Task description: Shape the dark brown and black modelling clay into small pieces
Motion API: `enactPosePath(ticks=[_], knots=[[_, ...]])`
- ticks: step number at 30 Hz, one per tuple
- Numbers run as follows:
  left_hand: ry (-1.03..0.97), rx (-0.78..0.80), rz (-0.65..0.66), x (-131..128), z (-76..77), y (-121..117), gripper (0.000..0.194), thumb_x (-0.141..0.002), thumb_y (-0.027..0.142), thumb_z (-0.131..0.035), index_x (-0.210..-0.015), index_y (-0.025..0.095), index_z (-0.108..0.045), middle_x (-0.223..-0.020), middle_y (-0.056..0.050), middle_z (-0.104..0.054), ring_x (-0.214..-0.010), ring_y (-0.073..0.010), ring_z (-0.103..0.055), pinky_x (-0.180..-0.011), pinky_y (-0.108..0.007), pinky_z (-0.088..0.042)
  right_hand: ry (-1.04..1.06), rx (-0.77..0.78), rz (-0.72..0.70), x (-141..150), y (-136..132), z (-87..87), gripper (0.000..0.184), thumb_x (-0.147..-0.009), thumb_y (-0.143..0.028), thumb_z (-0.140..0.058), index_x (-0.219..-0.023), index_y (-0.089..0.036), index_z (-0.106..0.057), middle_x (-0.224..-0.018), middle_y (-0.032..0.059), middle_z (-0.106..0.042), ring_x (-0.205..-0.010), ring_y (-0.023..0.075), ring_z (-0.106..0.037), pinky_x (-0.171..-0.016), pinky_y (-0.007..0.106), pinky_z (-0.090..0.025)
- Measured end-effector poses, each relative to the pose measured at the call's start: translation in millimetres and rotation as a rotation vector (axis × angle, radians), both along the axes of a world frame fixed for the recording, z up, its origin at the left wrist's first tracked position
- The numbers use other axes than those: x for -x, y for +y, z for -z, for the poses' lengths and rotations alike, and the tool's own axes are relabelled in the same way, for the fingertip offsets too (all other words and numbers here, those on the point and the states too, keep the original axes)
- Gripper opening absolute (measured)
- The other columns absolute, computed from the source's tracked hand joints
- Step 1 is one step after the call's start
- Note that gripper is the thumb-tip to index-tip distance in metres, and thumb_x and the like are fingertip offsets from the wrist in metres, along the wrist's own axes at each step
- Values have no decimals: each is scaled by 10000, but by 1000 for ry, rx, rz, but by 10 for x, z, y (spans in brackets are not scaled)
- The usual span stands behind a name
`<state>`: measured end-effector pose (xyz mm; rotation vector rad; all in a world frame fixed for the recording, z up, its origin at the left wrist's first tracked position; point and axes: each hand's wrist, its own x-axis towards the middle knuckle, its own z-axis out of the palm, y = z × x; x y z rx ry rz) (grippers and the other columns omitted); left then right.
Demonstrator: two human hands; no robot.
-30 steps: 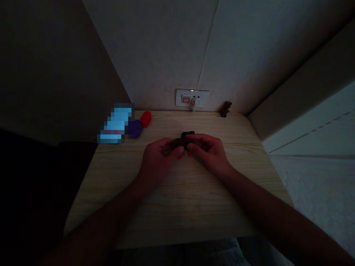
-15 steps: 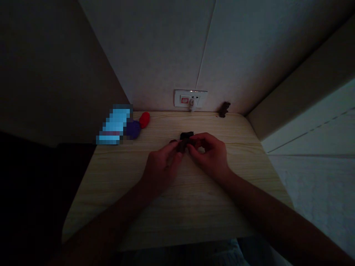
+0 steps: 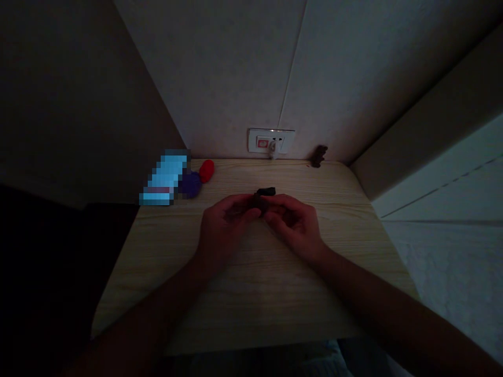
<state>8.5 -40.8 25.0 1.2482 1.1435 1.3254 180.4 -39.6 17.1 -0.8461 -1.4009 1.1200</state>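
In dim light, my left hand (image 3: 222, 226) and my right hand (image 3: 294, 223) meet over the middle of a light wooden table (image 3: 255, 283). Both are closed, fingertips pinching a small dark lump (image 3: 258, 202) between them. Just behind the hands a small black piece (image 3: 266, 191) lies on the tabletop. What the lump is made of cannot be made out.
A red lump (image 3: 206, 170), a purple lump (image 3: 191, 184) and a blurred blue packet (image 3: 165, 178) sit at the table's back left. A small brown object (image 3: 318, 155) stands at the back right by the wall. A wall socket (image 3: 270, 140) has something plugged in.
My hands drew apart slightly half a second ago, then closed together again over the dark lump. My right hand's fingers curled lower toward the table.
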Motion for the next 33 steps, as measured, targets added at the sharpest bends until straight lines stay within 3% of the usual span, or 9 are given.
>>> enactPosePath(ticks=[8, 14, 19, 23, 28, 33], knots=[[43, 4, 23, 27, -12, 6, 200, -774, 246, -832, -954, 174, -782, -950, -50, -822, -896, -206, -775, -850, -315, -609, 168, 299, -56, 49, 53, 47, 321, -683, -252, -922, -973, -251, -783, -941, -1, -819, -811, 175, -792, -802, 324, -667], [-46, 40, 91, 26, 7, 12, 190, -795, 304, -823, -930, 179, -773, -935, -49, -816, -876, -199, -760, -834, -313, -596, 208, 386, -104, 20, 104, 42, 297, -627, -248, -951, -884, -245, -801, -834, -15, -809, -724, 146, -756, -766, 309, -641], [-114, 68, 95, -22, -1, 11, 231, -781, 318, -835, -945, 184, -743, -944, -42, -807, -886, -195, -758, -835, -315, -600, 265, 364, -85, 22, 134, 83, 269, -660, -276, -948, -887, -256, -806, -784, -27, -789, -691, 118, -717, -727, 274, -606], [-49, 46, 69, -17, -21, -5, 191, -792, 274, -822, -948, 181, -762, -951, -50, -816, -896, -207, -771, -863, -334, -612, 275, 318, -86, 9, 136, 78, 250, -698, -317, -932, -913, -269, -815, -827, -28, -790, -708, 102, -704, -736, 251, -588], [36, -4, 28, 2, -45, -45, 182, -809, 243, -803, -981, 186, -789, -985, -50, -827, -914, -216, -782, -869, -337, -629, 160, 185, -12, -16, 110, 5, 183, -735, -323, -904, -877, -261, -808, -797, -19, -779, -642, 113, -681, -671, 274, -593], [51, -8, 12, 3, -44, -69, 205, -814, 288, -805, -993, 188, -796, -995, -57, -827, -903, -226, -785, -863, -350, -639, 23, 148, 14, -44, 103, -41, 239, -787, -372, -861, -981, -254, -785, -749, -11, -754, -595, 132, -672, -597, 286, -587]])
